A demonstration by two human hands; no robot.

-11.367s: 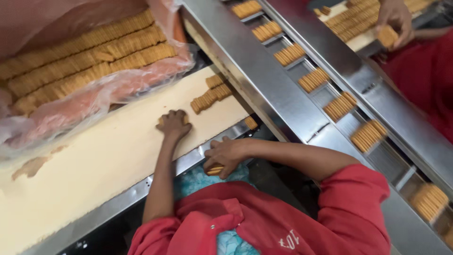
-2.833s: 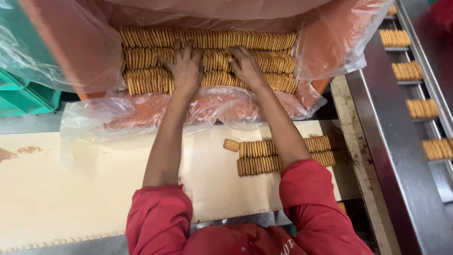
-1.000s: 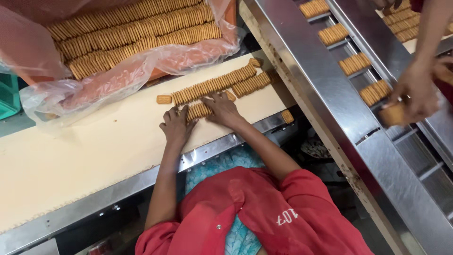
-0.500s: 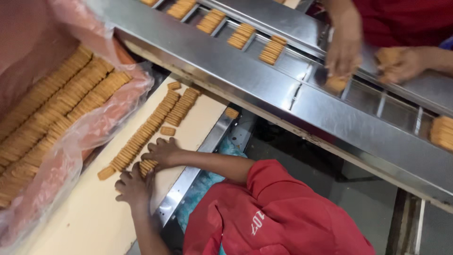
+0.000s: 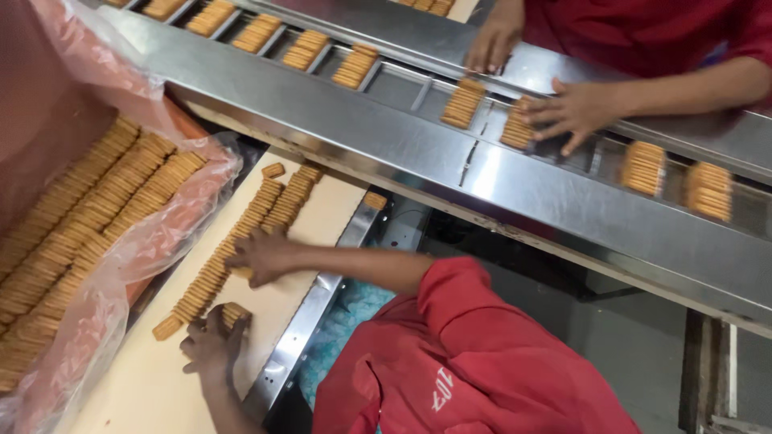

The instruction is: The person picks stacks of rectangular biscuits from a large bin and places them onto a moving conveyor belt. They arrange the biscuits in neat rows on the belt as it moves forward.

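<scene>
Two long rows of biscuits lie side by side on the cream table, and both of the person's hands are on them; the right hand lies flat across the middle of the rows, fingers spread and pressing down on the biscuits beneath them; the left hand rests near the rows' lower end, fingers loosely spread and curled over a short stack of biscuits, though the blur hides whether they pinch it. Beyond the right fingertips, a plastic-lined tray holds many more packed rows of biscuits; one loose biscuit lies at the rows' far end, well apart from both hands, and another biscuit sits at the table's steel edge. Past that, a steel conveyor carries small biscuit stacks in compartments; a co-worker's hand has its fingers spread over one stack there, and the co-worker's other hand rests on the conveyor's far rail.
</scene>
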